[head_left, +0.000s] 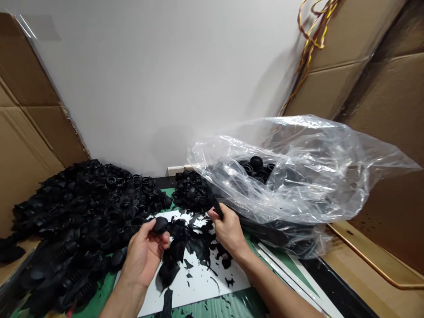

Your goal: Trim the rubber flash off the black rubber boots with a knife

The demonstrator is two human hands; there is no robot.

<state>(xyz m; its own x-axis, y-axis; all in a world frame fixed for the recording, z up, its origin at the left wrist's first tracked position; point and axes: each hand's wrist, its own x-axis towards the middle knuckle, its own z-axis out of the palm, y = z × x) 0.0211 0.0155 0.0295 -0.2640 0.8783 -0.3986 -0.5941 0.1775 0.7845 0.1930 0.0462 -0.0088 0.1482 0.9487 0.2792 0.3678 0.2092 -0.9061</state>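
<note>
Left hand pinches round black part at near-left edge of scrap pile. Right hand closed round slim dark tool, long axis slanting forward-left. Part lies left of right hand, apart from tool; white sheet beneath.

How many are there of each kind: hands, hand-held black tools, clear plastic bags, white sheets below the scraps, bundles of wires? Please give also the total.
Left hand and right hand: 2
Black tool: 1
Clear plastic bag: 1
White sheet: 1
Wire bundle: 1
Total: 6
</note>
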